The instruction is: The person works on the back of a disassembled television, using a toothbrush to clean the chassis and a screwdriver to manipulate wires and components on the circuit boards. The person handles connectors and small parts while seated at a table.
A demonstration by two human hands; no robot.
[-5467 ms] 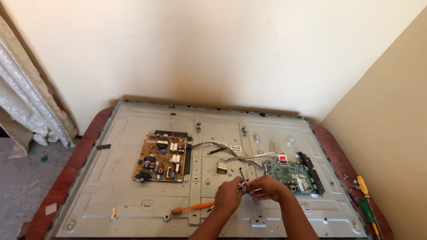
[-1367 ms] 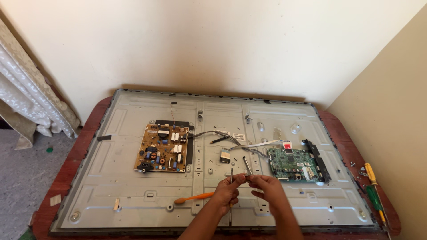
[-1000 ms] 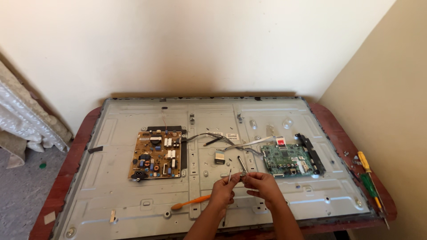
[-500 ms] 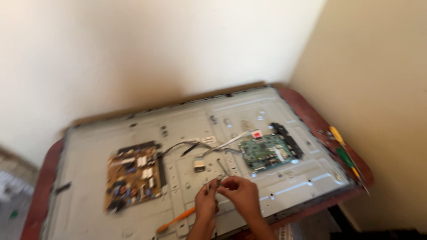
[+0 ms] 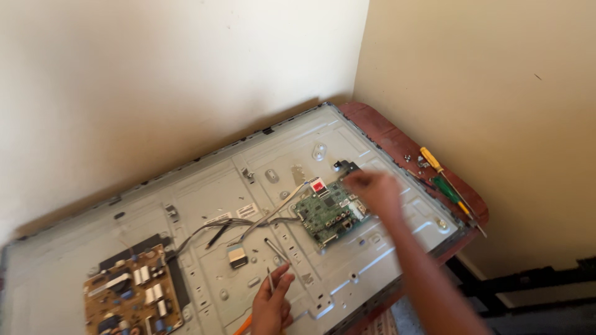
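1. On the red-brown desk [image 5: 397, 139] lies a large grey metal panel [image 5: 205, 192], its back face up, filling nearly all the top.
2. Left hand [image 5: 271, 307]: low at the near edge of the panel, its grip closed on a thin metal tool [image 5: 270, 280] that points away from the person.
3. Right hand [image 5: 375, 191]: stretched out over the right end of the green circuit board [image 5: 328, 212], blurred by motion. Whether its grip is closed or released cannot be told.
4. Green circuit board: mounted right of centre on the panel, with flat cables [image 5: 273, 211] running left from it.
5. Brown circuit board [image 5: 133, 298]: mounted at the panel's near left, well apart from both hands.
6. Along the desk's right edge, beside the wall, lie a yellow-handled screwdriver [image 5: 437, 167] and a green-handled screwdriver [image 5: 452, 195].
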